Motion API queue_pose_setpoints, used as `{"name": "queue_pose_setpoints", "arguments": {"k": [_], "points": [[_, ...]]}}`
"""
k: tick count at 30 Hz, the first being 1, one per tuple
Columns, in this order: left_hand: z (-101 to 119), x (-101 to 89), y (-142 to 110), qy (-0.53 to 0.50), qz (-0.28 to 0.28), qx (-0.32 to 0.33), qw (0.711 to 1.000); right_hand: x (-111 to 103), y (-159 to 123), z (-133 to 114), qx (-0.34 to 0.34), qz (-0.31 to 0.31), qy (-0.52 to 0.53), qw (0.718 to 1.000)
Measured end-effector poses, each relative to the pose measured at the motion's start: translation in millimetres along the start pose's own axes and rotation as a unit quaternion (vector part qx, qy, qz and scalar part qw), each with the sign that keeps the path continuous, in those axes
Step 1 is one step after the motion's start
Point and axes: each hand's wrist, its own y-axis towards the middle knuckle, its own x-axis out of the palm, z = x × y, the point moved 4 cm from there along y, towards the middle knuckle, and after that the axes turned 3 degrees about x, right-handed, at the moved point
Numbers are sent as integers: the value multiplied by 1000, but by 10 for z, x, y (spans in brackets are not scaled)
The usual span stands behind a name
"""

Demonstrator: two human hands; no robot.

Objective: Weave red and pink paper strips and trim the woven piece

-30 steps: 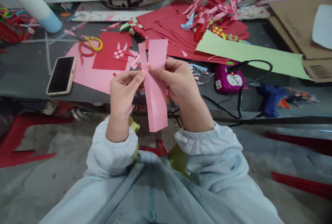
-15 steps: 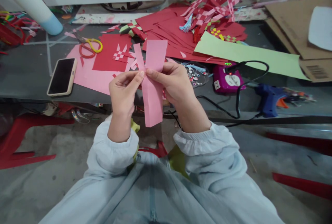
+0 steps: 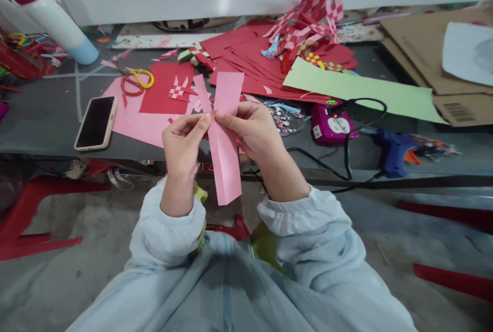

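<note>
A pink paper strip [image 3: 225, 160] stands upright in front of me, split at its top into a narrow strip on the left and a wide part on the right. My left hand [image 3: 184, 142] pinches the narrow strip at the split. My right hand [image 3: 252, 129] pinches the wide part beside it, thumb on the front. Both hands are held at the near edge of a dark table [image 3: 46, 111], above my lap.
On the table lie a phone [image 3: 96, 122], red-and-yellow scissors [image 3: 134, 80], red and pink paper sheets [image 3: 165, 91], woven paper pieces [image 3: 308, 19], a light green sheet [image 3: 362, 91], a purple device [image 3: 333, 124] with black cable, a blue glue gun [image 3: 393, 150], cardboard [image 3: 416, 50] and a white bottle [image 3: 57, 21].
The narrow strip has parted further from the wide part as the split runs lower. The view has tilted slightly; both hands keep their pinch on the paper.
</note>
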Motion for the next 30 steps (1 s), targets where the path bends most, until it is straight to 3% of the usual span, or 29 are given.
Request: {"name": "queue_pose_setpoints", "arguments": {"k": [7,24,30], "points": [[31,-17,16,3,25,-4,1000,5,-11,3,37,-31,-12,999],[35,8,20,-2,41,9,999,11,14,45,0,-12,-10,1000],[32,-19,17,21,13,-12,1000,0,15,33,13,-20,-9,1000]]}}
